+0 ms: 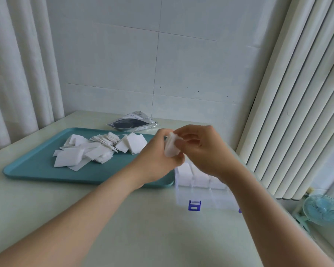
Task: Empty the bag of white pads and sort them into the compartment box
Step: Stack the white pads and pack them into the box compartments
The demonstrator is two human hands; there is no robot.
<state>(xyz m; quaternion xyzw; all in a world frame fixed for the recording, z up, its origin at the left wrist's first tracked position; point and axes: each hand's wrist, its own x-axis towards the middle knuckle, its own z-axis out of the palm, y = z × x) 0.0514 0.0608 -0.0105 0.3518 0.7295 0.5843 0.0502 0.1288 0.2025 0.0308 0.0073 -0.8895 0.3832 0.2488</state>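
Currently both hands are meeting just above the far end of the compartment box [181,197]. The left hand [158,153] is gripping a small stack of white pads [171,146] from below, fingers curled round it. The right hand [201,149] is pinching the stack's upper edge, thumb against fingertips. Judgement: the two-handed hold is squaring the stack so that it drops into a cell without splaying.

The clear box is sitting directly under the hands, so the drop is short. Its far cells are showing white, likely pads already in; the near cells by the blue latch [194,205] are looking unfilled.

The teal tray [37,170] is lying just left of the box, touching or nearly so, and is keeping the loose pile of pads [96,149] corralled within reach. The bag [131,123] is lying flat behind the tray, apparently emptied and set aside.

Judgement: emptying is done, and sorting is partway, with most pads on the tray.
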